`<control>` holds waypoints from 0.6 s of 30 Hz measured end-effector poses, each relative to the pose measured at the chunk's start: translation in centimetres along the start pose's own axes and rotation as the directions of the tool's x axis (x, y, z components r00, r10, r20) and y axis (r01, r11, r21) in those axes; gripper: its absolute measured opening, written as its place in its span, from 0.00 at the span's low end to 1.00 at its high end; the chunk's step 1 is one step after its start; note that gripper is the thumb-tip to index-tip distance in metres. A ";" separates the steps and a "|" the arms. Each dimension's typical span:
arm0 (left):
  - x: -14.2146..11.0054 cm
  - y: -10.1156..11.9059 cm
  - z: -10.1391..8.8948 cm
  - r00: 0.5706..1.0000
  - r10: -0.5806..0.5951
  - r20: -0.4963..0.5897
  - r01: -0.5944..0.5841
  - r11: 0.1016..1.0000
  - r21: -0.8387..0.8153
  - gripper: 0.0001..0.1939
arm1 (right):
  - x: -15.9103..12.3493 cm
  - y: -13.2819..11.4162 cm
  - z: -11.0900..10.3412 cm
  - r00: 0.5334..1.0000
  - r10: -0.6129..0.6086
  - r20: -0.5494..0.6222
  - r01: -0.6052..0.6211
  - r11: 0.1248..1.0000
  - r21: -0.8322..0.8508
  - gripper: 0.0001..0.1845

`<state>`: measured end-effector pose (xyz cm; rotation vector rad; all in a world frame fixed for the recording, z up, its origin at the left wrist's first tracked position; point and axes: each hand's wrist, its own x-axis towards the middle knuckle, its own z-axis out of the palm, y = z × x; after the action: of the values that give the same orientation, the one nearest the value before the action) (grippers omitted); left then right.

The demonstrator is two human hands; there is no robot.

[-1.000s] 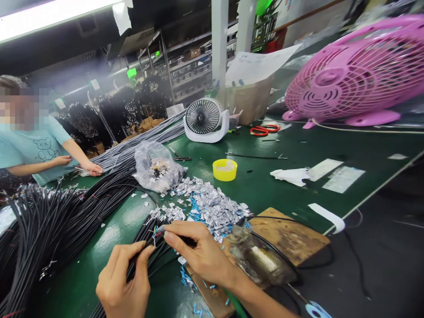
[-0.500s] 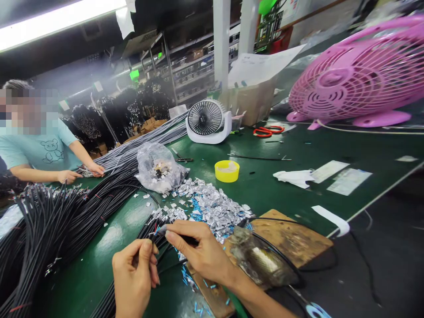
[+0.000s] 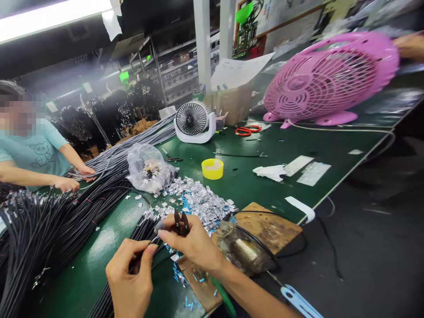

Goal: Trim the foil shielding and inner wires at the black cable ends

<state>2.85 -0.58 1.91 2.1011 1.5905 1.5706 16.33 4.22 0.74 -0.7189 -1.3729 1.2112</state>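
Observation:
My left hand is closed around the end of a black cable low at the centre of the green table. My right hand is closed on small dark snips, whose tips point at the cable's stripped end between my two hands. A bundle of black cables runs under my left hand. Just beyond my hands lies a heap of silver foil scraps with blue bits.
A wooden board carries a foil-wrapped tool right of my hand. Large black cable bundles fill the left. A plastic bag, yellow cup, small black fan, pink fan and red scissors stand farther back. A person in a teal shirt handles grey cables.
The view has shifted, moving everything leftward in frame. My right hand has turned so the snips now stand up between its fingers. My left hand has moved slightly along the cable.

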 end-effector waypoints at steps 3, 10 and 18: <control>-0.1 0.0 0.1 0.999 0.045 -0.029 -0.044 0.998 0.050 0.07 | 0.1 -0.1 -0.1 1.000 0.030 0.000 -0.030 1.000 -0.004 0.19; -0.3 -0.6 0.1 0.988 0.152 -0.021 -0.148 0.981 0.126 0.07 | 0.3 0.4 -0.1 0.996 0.078 0.037 -0.080 0.995 0.055 0.20; -0.9 -1.4 0.8 0.978 0.195 -0.068 -0.181 0.968 0.173 0.04 | -0.1 1.0 0.4 0.998 -0.056 0.003 0.056 0.992 -0.116 0.13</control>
<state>2.51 -0.26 0.11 2.3660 1.6440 1.6566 15.75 4.33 -0.19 -0.7559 -1.4629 1.0941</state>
